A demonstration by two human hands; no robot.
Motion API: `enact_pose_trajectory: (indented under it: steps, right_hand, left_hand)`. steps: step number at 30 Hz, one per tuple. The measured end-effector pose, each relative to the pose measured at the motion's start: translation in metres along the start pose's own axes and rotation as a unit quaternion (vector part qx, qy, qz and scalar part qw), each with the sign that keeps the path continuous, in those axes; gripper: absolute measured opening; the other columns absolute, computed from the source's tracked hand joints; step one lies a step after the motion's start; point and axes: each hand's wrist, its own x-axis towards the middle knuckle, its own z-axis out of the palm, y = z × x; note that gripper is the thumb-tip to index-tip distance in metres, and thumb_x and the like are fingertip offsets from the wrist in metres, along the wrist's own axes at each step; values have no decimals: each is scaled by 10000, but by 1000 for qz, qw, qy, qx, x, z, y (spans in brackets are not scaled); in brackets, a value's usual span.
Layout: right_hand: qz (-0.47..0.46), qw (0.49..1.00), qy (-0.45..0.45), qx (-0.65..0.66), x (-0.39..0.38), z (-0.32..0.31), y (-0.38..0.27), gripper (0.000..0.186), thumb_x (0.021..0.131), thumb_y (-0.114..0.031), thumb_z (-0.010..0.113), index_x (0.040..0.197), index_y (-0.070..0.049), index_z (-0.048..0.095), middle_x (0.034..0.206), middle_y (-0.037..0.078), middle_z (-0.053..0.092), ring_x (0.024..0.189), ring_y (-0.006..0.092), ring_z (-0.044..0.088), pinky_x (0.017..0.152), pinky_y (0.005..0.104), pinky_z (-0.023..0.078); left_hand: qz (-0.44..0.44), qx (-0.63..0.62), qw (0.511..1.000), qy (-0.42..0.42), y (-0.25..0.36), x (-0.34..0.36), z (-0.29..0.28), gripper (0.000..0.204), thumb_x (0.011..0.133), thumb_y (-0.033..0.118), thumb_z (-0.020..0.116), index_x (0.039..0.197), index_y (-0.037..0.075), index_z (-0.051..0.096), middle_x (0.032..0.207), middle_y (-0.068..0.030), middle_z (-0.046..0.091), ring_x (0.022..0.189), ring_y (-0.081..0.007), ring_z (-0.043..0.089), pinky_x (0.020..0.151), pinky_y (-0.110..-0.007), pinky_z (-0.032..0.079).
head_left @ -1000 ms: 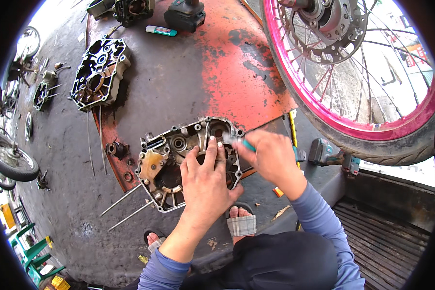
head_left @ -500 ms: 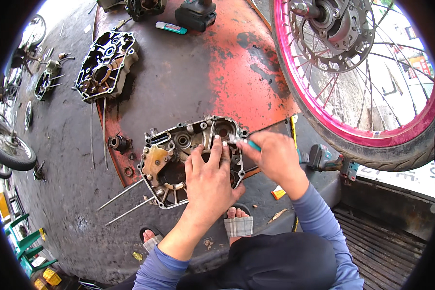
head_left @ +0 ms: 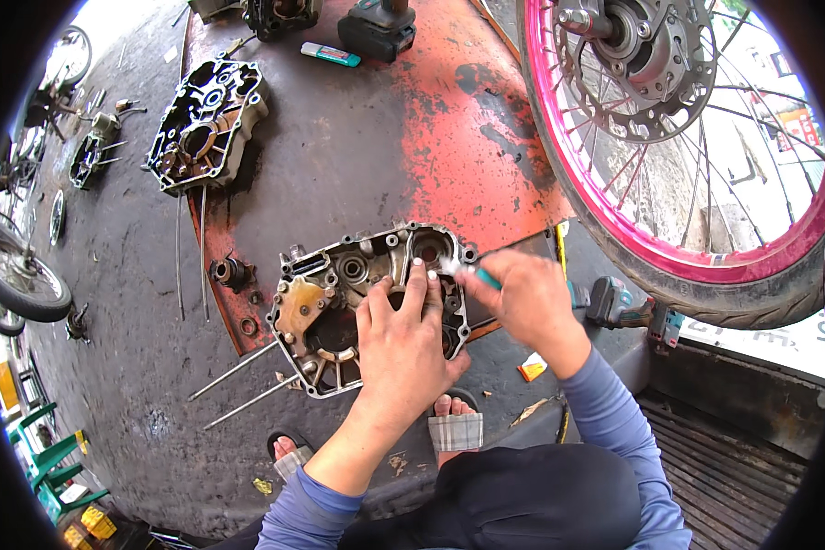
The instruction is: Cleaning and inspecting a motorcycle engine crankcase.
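Observation:
An engine crankcase half [head_left: 295, 307], grey metal with a brownish patch, lies open side up in front of me, its two long studs pointing to the lower left. Across its middle rests my left hand [head_left: 401, 344], fingers stretched out and thumb by the near right edge. My right hand [head_left: 533, 298] is closed around a slim teal-handled tool [head_left: 489, 278]. The tool's whitish head [head_left: 451, 266] touches or hovers over the casing's right rim; blur hides its exact shape.
Another crankcase half [head_left: 209, 124] sits at the far left of the red metal sheet [head_left: 472, 174]. A round metal part [head_left: 230, 272] lies left of my casing. On the right stand a pink-rimmed wheel [head_left: 605, 215] and a power tool [head_left: 616, 302]. A battery-based tool [head_left: 376, 37] is at the back.
My right hand has shifted slightly along with the teal-handled tool, whose head moved a little at the casing's right rim. The whole view has drifted slightly; my left hand stays on the casing.

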Motion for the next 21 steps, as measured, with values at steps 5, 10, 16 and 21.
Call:
enact_pose_trajectory:
  steps: [5, 10, 16, 21]
  right_hand:
    - [-36, 999, 28, -14, 0, 5, 3, 504, 986, -557, 655, 798, -89, 671, 759, 134, 685, 685, 395, 695, 610, 515, 530]
    - [3, 999, 3, -41, 11, -5, 12, 496, 981, -557, 663, 801, -95, 667, 776, 130, 687, 700, 377, 704, 607, 499, 534]
    - [14, 998, 16, -52, 23, -7, 28, 477, 989, -548, 655, 864, -92, 723, 798, 130, 695, 728, 358, 709, 646, 482, 542]
    - [-88, 995, -36, -15, 50, -9, 32, 522, 992, -571, 634, 877, -69, 722, 846, 148, 714, 803, 359, 712, 691, 486, 546]
  left_hand:
    - [-1, -8, 1000, 1, 0, 1, -2, 868, 625, 366, 849, 1374, -31, 662, 1530, -138, 549, 1278, -388, 518, 1108, -507, 431]
    - [2, -11, 1000, 1, 1, 3, -1, 863, 627, 364, 856, 1370, -32, 664, 1530, -140, 546, 1280, -395, 514, 1109, -516, 429]
    - [5, -11, 1000, -2, -1, 0, -2, 885, 632, 365, 866, 1396, -24, 647, 1557, -144, 510, 1296, -401, 498, 1119, -522, 424]
    - [5, -13, 1000, -7, -2, 0, -2, 906, 638, 372, 873, 1420, -17, 630, 1566, -139, 496, 1300, -401, 492, 1125, -521, 422]
